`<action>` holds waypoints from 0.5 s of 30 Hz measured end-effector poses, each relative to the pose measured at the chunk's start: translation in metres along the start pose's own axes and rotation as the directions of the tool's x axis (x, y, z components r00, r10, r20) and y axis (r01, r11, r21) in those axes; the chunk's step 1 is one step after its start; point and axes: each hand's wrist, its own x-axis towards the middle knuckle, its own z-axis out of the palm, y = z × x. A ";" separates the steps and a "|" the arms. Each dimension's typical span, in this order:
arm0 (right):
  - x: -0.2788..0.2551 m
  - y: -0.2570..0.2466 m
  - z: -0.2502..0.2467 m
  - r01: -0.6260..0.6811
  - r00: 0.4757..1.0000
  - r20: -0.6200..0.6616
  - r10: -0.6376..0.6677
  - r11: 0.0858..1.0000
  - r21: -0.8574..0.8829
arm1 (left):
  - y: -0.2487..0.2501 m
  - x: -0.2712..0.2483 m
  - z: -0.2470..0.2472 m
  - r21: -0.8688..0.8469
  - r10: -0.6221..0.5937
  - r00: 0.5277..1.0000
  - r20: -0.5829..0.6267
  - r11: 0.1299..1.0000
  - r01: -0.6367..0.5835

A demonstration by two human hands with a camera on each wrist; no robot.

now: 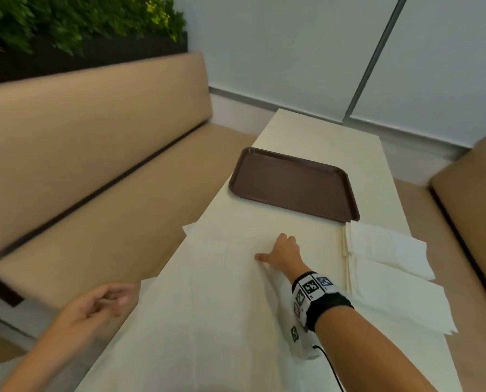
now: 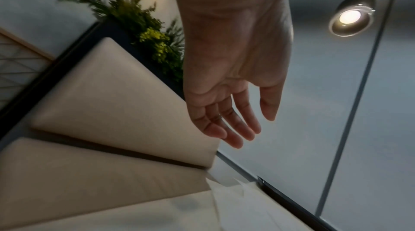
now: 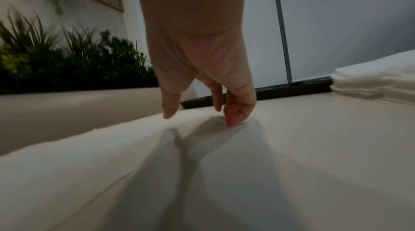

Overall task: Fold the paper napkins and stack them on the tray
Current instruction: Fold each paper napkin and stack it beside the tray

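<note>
One unfolded paper napkin [image 1: 225, 267] lies mid-desk just before the tray [image 1: 292, 182], right hand [image 1: 283, 251] pressing fingertips on it, left hand [image 1: 100, 302] loose and empty; flimsy stuff, I'd pinch corners.

The spread white paper napkin [image 1: 208, 306] blends into the pale table [image 1: 307, 131]; its near edge is cropped.

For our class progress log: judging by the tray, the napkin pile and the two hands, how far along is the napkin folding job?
Done: nothing stacked; the tray holds no napkins. In hand: the right hand touches with its fingertips an open napkin spread on the table, while the left hand hangs off the table's edge, holding nothing. Left: folding this napkin, then the pile of napkins to its right, and stacking all.
</note>
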 end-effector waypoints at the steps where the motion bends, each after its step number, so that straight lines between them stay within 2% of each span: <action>1: 0.003 -0.004 0.002 -0.020 1.000 -0.012 0.020 1.000 0.020 | -0.005 -0.001 -0.005 -0.011 -0.001 1.000 -0.014 1.000 0.001; 5: 0.008 -0.010 0.004 -0.023 0.999 -0.031 0.024 0.999 0.037 | -0.014 -0.003 -0.017 -0.007 0.005 0.999 -0.037 1.000 -0.005; 9: 0.001 -0.012 -0.011 0.126 0.977 -0.196 -0.082 0.966 0.225 | -0.001 -0.002 -0.019 -0.075 0.012 0.999 -0.035 0.997 -0.015; 12: -0.019 -0.020 -0.038 0.339 0.908 -0.348 -0.234 0.897 0.283 | 0.010 0.004 -0.019 -0.014 0.055 0.998 -0.035 0.998 -0.056; 15: -0.052 -0.033 -0.081 0.558 0.800 -0.414 -0.434 0.793 0.246 | 0.037 0.019 -0.009 0.010 0.129 0.991 -0.025 0.992 -0.128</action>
